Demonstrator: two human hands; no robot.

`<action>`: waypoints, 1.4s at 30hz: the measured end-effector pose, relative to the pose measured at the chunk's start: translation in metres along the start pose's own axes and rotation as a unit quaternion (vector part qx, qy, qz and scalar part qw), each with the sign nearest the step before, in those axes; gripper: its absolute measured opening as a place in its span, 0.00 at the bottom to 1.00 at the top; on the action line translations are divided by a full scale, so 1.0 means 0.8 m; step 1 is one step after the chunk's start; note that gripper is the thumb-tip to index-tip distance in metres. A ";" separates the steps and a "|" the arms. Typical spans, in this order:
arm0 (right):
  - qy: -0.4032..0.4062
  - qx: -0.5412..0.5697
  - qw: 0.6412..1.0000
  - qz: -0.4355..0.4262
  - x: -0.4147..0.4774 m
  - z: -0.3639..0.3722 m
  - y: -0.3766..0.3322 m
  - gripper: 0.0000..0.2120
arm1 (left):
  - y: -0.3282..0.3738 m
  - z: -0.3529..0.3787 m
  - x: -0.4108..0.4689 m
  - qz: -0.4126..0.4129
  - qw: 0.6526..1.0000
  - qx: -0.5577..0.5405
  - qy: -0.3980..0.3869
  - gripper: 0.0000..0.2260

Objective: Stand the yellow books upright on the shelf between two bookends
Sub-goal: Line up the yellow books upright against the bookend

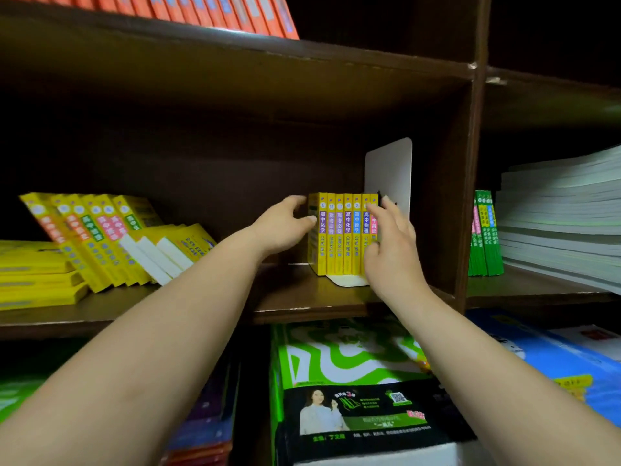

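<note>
Several yellow books [339, 233] stand upright in a tight row on the middle shelf [302, 297], spines facing me. A white bookend [389, 169] rises behind their right end, its foot showing under the row. My left hand [285, 227] curls around the leftmost book, thumb on the spine. My right hand [389, 237] lies flat with straight fingers against the spines at the right end. More yellow books [97, 237] lean to the left on the same shelf, and others [37, 277] lie flat in a stack at far left. Only one bookend is visible.
Orange books [208, 11] fill the shelf above. A wooden divider [467, 183] closes the compartment on the right; beyond it stand green books [485, 233] and a tall paper stack [564, 216]. Green and blue book bundles [353, 381] lie below the shelf.
</note>
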State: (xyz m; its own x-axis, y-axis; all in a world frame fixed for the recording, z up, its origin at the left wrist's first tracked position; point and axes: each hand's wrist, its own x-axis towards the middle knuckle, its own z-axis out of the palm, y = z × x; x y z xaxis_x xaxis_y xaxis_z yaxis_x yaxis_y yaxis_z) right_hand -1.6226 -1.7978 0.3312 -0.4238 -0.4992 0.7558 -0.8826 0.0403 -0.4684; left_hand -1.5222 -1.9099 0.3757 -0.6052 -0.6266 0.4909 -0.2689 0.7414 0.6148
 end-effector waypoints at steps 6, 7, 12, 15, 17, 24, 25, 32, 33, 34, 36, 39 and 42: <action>-0.076 -0.056 0.995 0.009 0.021 0.036 -0.021 0.29 | -0.015 0.001 -0.016 -0.038 0.991 -0.126 -0.036 0.23; -0.075 -0.049 0.996 0.015 0.022 0.038 -0.019 0.29 | -0.014 0.006 -0.018 -0.042 0.987 -0.154 -0.033 0.23; -0.066 0.014 0.996 0.063 0.023 0.040 -0.013 0.30 | -0.014 0.014 -0.013 -0.052 0.980 -0.190 -0.039 0.25; -0.056 0.044 0.994 0.083 0.024 0.040 -0.011 0.30 | -0.014 0.014 -0.008 -0.053 0.981 -0.185 -0.035 0.24; -0.054 0.055 0.992 0.097 0.026 0.038 -0.008 0.30 | -0.013 0.016 -0.003 -0.046 0.983 -0.177 -0.028 0.24; -0.048 0.073 0.991 0.105 0.028 0.030 0.006 0.29 | 0.005 0.044 0.008 -0.014 0.982 -0.180 -0.048 0.25; -0.053 0.073 0.991 0.103 0.028 0.028 0.007 0.29 | 0.007 0.047 0.010 -0.014 0.983 -0.177 -0.047 0.25; -0.070 0.078 0.990 0.098 0.028 0.029 0.017 0.28 | 0.007 0.041 0.009 -0.037 0.976 -0.201 -0.077 0.25; -0.066 0.074 0.991 0.091 0.027 0.029 0.018 0.28 | 0.006 0.041 0.009 -0.039 0.975 -0.204 -0.075 0.25; -0.062 0.065 0.993 0.083 0.026 0.029 0.018 0.28 | 0.005 0.042 0.010 -0.042 0.975 -0.205 -0.074 0.25; -0.056 0.034 0.996 0.055 0.025 0.027 0.016 0.28 | 0.003 0.043 0.011 -0.050 0.975 -0.207 -0.071 0.24; -0.068 -0.042 0.997 -0.013 0.022 0.025 0.005 0.30 | 0.000 0.043 0.012 -0.052 0.975 -0.205 -0.062 0.23; -0.081 -0.139 0.983 -0.084 0.025 0.024 -0.004 0.30 | -0.003 0.041 0.014 -0.045 0.978 -0.192 -0.072 0.24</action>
State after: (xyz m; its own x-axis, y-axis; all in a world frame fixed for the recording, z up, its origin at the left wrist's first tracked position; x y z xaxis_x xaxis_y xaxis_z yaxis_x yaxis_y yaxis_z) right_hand -1.6245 -1.8247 0.3389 -0.2493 -0.6500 0.7179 -0.9684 0.1701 -0.1824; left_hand -1.5529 -1.9109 0.3589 -0.6991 -0.6245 0.3482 -0.0428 0.5226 0.8515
